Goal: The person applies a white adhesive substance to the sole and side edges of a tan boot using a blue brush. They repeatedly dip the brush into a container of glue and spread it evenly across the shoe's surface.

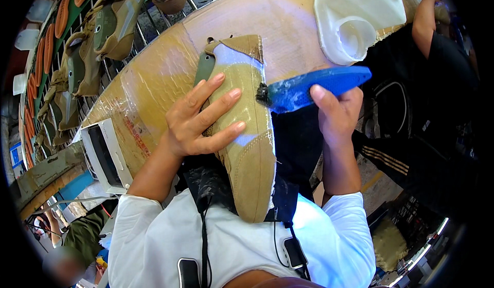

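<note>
Brown table beyond; over its near edge, a tan shoe on its side, bottom edge turned right, apparently to face the blue brush; left hand, fingers spread across the flank, clamping or not I cannot tell; right hand pinching the brush, dark bristles touching the edge

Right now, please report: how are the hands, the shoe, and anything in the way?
Left hand spread on tan shoe. Right hand holds blue brush, dark tip at shoe's edge. Nothing seen blocking the brush; white container sits beyond.
</note>
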A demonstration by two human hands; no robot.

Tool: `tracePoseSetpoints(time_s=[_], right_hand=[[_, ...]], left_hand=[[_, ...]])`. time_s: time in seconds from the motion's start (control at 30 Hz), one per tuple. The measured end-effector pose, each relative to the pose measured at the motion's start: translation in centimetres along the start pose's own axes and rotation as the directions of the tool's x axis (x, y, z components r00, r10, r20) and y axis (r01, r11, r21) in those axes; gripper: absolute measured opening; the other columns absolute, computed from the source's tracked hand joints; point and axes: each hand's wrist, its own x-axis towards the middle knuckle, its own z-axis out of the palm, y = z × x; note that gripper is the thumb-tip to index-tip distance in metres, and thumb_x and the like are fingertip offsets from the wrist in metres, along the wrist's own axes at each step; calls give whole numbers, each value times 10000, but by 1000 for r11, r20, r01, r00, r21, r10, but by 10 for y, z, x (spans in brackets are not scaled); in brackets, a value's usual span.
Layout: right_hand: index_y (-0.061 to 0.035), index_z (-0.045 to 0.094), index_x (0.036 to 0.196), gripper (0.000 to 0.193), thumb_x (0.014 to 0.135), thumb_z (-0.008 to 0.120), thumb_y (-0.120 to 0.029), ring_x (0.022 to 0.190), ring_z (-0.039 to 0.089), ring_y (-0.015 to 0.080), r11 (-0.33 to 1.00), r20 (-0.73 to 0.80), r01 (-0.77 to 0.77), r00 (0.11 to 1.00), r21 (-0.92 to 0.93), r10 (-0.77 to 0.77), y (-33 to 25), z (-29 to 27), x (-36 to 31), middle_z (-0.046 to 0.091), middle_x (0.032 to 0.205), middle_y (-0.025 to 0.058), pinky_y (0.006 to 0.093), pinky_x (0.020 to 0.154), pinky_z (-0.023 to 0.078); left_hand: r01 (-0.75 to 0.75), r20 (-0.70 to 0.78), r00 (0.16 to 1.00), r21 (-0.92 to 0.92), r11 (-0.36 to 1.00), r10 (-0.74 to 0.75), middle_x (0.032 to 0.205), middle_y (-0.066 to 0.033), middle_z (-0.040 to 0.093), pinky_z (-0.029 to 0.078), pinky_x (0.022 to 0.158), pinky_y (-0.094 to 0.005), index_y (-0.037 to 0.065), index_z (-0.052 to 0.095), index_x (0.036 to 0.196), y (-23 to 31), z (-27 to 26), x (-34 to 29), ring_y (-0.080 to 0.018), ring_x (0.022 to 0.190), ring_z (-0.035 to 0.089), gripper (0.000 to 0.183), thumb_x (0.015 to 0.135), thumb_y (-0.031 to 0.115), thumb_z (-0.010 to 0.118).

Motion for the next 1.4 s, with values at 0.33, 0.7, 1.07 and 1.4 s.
tracePoseSetpoints(time_s=[0.33, 0.7, 1.07, 1.4], right_hand=[[25, 594, 876, 125, 809, 640, -69, 718, 556, 97, 948, -124, 132, 977, -288, -174, 34, 20, 47, 606, 793, 46, 232, 672, 443], [47, 602, 886, 148, 793, 618, -67, 720, 568, 108, 985, -35, 90, 995, -147, -96, 4, 17, -11, 636, 825, 68, 252, 680, 449], [45, 612, 869, 173, 741, 654, -65, 700, 563, 107, 1000, -15, -14, 1000, -23, 13, -32, 12, -31, 617, 813, 73, 227, 663, 441], [54, 605, 813, 284, 649, 696, -160, 648, 533, 159, 990, 252, 135, 957, 36, -140, -53, 9, -48, 582, 733, 109, 253, 557, 389]], left_hand=[[-1, -15, 1000, 8, 1000, 1, 1122, -112, 610, 524, 811, -368, 210, 540, 1062, -1, -7, -3, -345, 1034, 585, 332, 777, 57, 617], [19, -24, 1000, 5, 1000, -19, 1124, -112, 607, 529, 803, -378, 211, 544, 1057, 1, -10, -9, -348, 1035, 582, 351, 752, 63, 633], [33, -33, 999, 13, 999, -33, 1125, -109, 610, 529, 792, -384, 217, 568, 1049, 1, -15, -11, -337, 1034, 586, 343, 740, 90, 644], [54, -1, 999, 12, 998, -54, 1111, -106, 617, 528, 791, -381, 220, 625, 1020, 0, -24, -4, -329, 1013, 597, 310, 722, 139, 652]])
